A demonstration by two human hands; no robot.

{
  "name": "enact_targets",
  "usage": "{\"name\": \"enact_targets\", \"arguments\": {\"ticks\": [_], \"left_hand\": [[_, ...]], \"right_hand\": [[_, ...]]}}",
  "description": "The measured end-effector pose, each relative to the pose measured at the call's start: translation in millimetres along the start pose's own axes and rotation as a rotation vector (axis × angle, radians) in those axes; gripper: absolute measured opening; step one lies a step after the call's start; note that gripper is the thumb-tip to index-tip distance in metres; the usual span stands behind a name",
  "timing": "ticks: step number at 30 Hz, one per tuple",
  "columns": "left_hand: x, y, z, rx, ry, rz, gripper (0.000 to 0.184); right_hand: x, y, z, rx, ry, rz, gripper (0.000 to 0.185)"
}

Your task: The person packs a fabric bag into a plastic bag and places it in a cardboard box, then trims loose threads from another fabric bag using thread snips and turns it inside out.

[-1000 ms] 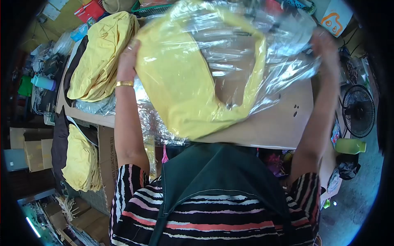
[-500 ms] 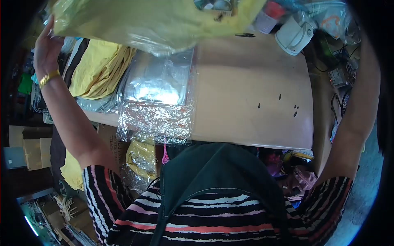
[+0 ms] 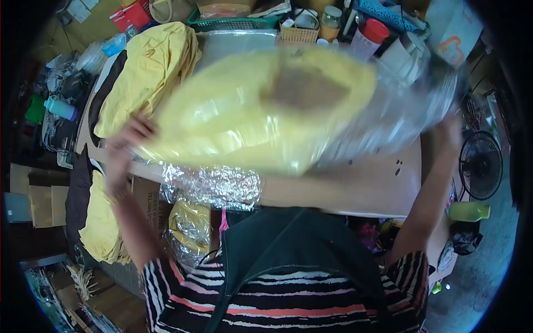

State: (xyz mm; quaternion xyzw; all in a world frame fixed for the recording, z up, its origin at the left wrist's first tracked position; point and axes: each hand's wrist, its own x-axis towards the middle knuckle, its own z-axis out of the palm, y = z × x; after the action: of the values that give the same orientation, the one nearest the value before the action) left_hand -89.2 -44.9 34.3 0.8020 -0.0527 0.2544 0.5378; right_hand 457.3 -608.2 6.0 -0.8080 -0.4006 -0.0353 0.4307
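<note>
A yellow garment (image 3: 222, 116) in a clear plastic bag (image 3: 388, 119) is stretched out above the table, smeared by motion. A dark brown patch shows on its right part. My left hand (image 3: 130, 141) grips the bag at its lower left corner, fingers curled over the edge. At the far right, my right hand (image 3: 447, 130) holds the loose plastic end; its fingers are blurred. Behind my left hand lies a stack of folded yellow garments (image 3: 152, 72). Flat clear plastic bags (image 3: 214, 183) stick out over the table's front edge, partly hidden under the held bag.
The tabletop (image 3: 344, 194) has a few dark marks. Along the back stand a green basket (image 3: 233, 23), a jar (image 3: 331, 22), a red-lidded container (image 3: 371, 36) and a white appliance (image 3: 404, 58). A black fan (image 3: 481, 165) is at right. Cardboard boxes (image 3: 47, 197) stand at left.
The bagged yellow garment has come down and toward me from the table's back. My left hand moved down and right; my right hand came into view at the right.
</note>
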Motion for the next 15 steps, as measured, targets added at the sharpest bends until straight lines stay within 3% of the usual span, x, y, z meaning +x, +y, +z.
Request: {"name": "enact_targets", "arguments": {"ticks": [2,3,5,6,8,10,12,14,15], "left_hand": [[-34,-13,58,0.132,0.067,-0.382,0.008],[-56,-37,68,0.207,0.006,-0.427,0.003],[-78,-51,79,0.403,-0.135,-0.474,0.011],[-80,-50,82,0.527,-0.217,-0.467,0.018],[-69,-35,80,0.433,-0.156,-0.523,0.024],[-43,-12,71,0.527,-0.122,-0.724,0.026],[-22,-19,75,0.58,-0.12,-0.678,0.03],[11,-21,111,0.914,0.072,-0.316,0.037],[20,-27,128,0.987,0.027,-0.276,0.041]], "right_hand": [[-64,9,54,-0.142,-0.226,0.264,0.022],[-97,16,81,-0.23,-0.355,0.378,0.02],[-127,3,117,0.474,-0.368,0.325,0.017],[-130,-2,124,0.17,-0.281,0.343,0.017],[-133,1,126,0.236,-0.287,0.336,0.016],[-133,-5,126,0.302,-0.283,0.325,0.016],[-130,-14,127,0.351,-0.271,0.322,0.016],[-134,-7,126,0.379,-0.27,0.3,0.016],[-133,-4,127,0.406,-0.275,0.286,0.017]]}}
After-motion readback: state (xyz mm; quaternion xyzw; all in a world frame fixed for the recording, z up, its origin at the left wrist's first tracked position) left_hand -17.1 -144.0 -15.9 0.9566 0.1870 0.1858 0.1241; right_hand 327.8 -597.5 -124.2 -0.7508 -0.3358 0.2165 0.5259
